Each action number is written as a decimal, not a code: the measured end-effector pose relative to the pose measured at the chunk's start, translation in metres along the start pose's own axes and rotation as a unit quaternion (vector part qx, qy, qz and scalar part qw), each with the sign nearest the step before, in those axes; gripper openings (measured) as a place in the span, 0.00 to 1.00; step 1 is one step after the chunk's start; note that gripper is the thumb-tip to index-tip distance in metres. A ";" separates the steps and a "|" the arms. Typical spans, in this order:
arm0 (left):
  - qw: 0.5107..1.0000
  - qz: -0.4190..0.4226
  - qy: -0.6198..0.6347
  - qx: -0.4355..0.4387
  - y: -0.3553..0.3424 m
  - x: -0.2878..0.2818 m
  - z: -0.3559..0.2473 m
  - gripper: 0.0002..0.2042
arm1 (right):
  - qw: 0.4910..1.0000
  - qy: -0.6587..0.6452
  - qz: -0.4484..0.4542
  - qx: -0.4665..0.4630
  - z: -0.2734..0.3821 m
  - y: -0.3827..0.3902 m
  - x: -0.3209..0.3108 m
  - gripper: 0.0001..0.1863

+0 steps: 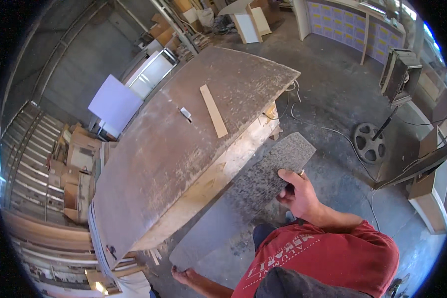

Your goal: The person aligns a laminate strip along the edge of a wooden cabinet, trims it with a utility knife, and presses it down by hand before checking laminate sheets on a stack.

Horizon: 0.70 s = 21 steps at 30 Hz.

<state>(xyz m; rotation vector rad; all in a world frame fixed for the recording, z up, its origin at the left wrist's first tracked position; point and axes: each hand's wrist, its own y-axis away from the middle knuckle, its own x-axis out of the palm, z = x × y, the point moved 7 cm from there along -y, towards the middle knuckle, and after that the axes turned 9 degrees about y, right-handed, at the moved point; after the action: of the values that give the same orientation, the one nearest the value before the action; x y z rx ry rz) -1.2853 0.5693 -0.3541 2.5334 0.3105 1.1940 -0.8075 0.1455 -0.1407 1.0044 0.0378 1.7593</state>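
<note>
From my head view, my right grip (pixel 301 196) is closed on the side edge of a long grey board (pixel 241 198), with my thumb on top and my fingers curled under. My left grip (pixel 185 276) is at the board's near end with bent fingers; I cannot tell if it holds on. My red shirt (pixel 350 253) has white letters on it. Far off, a lilac panel (pixel 352 31) has rows of yellow marks too small to read. The board is in front of me, beside the big brown bench (pixel 169 154). Its far part is speckled dark and pale, and its near part is plainer grey.
</note>
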 end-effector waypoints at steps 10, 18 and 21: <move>0.883 -0.020 -0.277 0.378 -0.106 0.172 0.011 0.27 | 0.917 0.023 -0.221 -0.331 0.084 -0.150 -0.007 0.09; 0.915 0.015 -0.193 0.354 -0.224 0.244 0.111 0.18 | 0.757 0.384 -0.109 -0.518 0.156 -0.241 0.146 0.08; 0.916 -0.008 -0.186 0.355 -0.264 0.226 0.131 0.16 | 0.726 0.429 -0.058 -0.534 0.145 -0.293 0.177 0.08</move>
<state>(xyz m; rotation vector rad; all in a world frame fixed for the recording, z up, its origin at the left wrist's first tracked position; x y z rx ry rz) -1.0575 0.8617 -0.3717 3.2842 0.7797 0.6164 -0.5059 0.3537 -0.0776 -0.6691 -0.2968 1.5772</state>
